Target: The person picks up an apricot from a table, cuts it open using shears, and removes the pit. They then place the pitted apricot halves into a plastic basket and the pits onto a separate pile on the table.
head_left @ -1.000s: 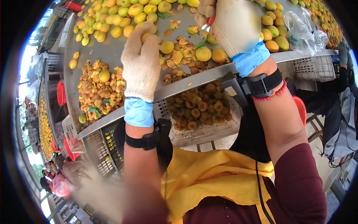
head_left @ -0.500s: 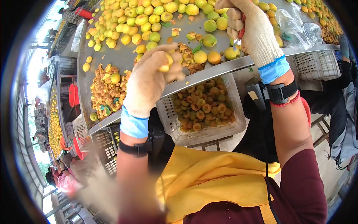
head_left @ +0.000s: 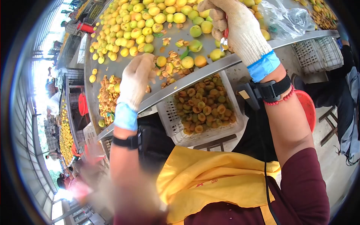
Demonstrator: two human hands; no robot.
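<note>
Metal table (head_left: 117, 67); red tool (head_left: 225, 33) in right hand (head_left: 243, 34), tip toward near rim (head_left: 187, 83).

Bright daylight, glare at left (nearly white), edges curved, lower left blurred

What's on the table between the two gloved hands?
Head view: fruit scraps, a green leaf and several whole fruits lie between left hand and right hand.

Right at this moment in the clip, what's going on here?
A gloved person is working at a metal table strewn with whole fruit and fruit pieces. The right hand grips a red-handled tool. The left hand is near the pieces; whether it holds anything is unclear. Below the table's near edge sits a crate of cut fruit.
</note>
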